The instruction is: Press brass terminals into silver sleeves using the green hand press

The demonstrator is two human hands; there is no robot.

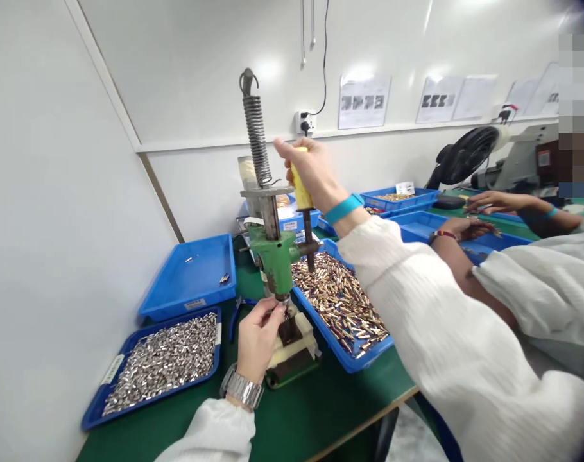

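A green hand press (278, 256) with a tall coil spring (256, 138) stands on the table. My right hand (316, 170) is wrapped round the yellow lever handle (300, 183) of the press. My left hand (259, 333) is pinched at the tip of the press, just above its base (294, 369); whatever small part it holds is hidden by the fingers. To the left lies a blue tray of small silver metal parts (169, 356). Right of the press, another blue tray holds many brass-coloured tubular parts (344, 301).
A blue tray (186, 276) at back left holds a few small pieces. Blue-handled pliers (234, 317) lie beside the press. At right, a co-worker's hands (465, 228) work over blue trays. A black fan (470, 154) stands behind. The table edge (364, 423) runs along the front.
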